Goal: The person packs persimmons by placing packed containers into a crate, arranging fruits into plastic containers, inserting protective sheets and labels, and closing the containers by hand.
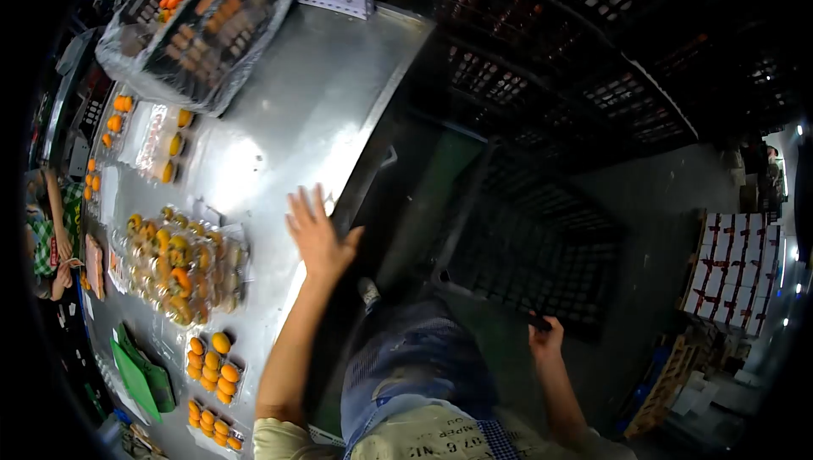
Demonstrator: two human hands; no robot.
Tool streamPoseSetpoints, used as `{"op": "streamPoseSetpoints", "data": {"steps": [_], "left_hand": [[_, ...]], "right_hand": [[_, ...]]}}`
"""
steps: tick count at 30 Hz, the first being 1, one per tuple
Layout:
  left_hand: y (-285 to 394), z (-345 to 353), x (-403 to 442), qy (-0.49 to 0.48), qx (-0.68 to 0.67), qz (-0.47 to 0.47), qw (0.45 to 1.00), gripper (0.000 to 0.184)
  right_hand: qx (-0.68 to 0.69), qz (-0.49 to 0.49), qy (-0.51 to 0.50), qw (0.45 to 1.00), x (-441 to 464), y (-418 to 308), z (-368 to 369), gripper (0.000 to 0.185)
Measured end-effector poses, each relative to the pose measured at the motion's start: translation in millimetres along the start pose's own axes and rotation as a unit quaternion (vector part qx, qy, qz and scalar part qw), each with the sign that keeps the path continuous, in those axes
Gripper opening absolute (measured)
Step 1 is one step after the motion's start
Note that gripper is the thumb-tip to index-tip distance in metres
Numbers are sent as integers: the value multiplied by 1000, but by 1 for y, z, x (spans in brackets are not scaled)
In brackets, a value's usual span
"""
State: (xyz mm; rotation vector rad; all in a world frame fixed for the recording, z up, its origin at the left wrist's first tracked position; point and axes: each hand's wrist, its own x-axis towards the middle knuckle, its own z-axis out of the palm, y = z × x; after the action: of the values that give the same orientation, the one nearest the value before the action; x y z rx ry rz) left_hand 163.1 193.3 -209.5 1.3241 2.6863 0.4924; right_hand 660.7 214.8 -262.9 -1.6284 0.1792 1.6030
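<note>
My left hand (320,235) is spread with its fingers apart, over the edge of the steel table (292,79), and holds nothing. Whether its palm touches the metal, I cannot tell. Down on my right, my right hand (546,339) has its fingers closed at the near rim of a black plastic crate (500,235), beside my legs. Its inside is dark. Left of my left hand, clear packs of orange and yellow-green fruit (178,261) are stacked on the table. Two smaller packs of orange fruit (213,367) lie nearer to me.
A plastic-lined crate (199,45) with orange fruit stands at the table's far end. Black crates (542,28) are stacked ahead on the right. A green container (144,375) lies at the left. Another person's arm (58,214) shows across the table. White boxes (732,269) stand far right.
</note>
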Motion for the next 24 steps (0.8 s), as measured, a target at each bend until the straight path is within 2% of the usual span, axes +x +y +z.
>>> {"op": "streamPoseSetpoints", "data": {"steps": [2,3,4,6,8,10,12,14,18,20,22,23,24], "left_hand": [[-28,21,11,-80,41,-12,996,103],[-47,42,15,-35,103,43,993,98],[-37,35,20,-27,71,61,995,93],[-32,35,22,-27,82,49,995,91],[-25,37,24,-25,87,38,995,90],[-21,39,27,-29,112,40,993,89],[-18,43,29,-19,99,30,994,85],[-11,46,33,-28,102,22,994,83],[-18,54,32,-22,130,27,991,77],[-20,56,32,-22,139,15,990,76],[-22,56,32,-25,152,23,988,75],[-23,55,32,-26,154,25,987,75],[-23,55,33,-28,160,25,986,74]], "right_hand": [[-5,0,44,999,76,4,-7,27],[18,15,41,999,129,13,-17,27],[41,26,37,998,170,12,-24,28],[8,13,187,982,199,21,46,24],[-14,13,114,993,270,33,45,16],[2,27,108,994,333,52,66,11],[6,47,55,997,399,71,75,10],[37,33,140,989,400,80,137,10],[72,60,129,987,482,137,150,19],[132,71,68,986,512,171,149,25],[86,21,146,985,504,197,175,16],[133,32,132,982,500,205,171,16],[120,43,121,984,493,209,169,16]]}}
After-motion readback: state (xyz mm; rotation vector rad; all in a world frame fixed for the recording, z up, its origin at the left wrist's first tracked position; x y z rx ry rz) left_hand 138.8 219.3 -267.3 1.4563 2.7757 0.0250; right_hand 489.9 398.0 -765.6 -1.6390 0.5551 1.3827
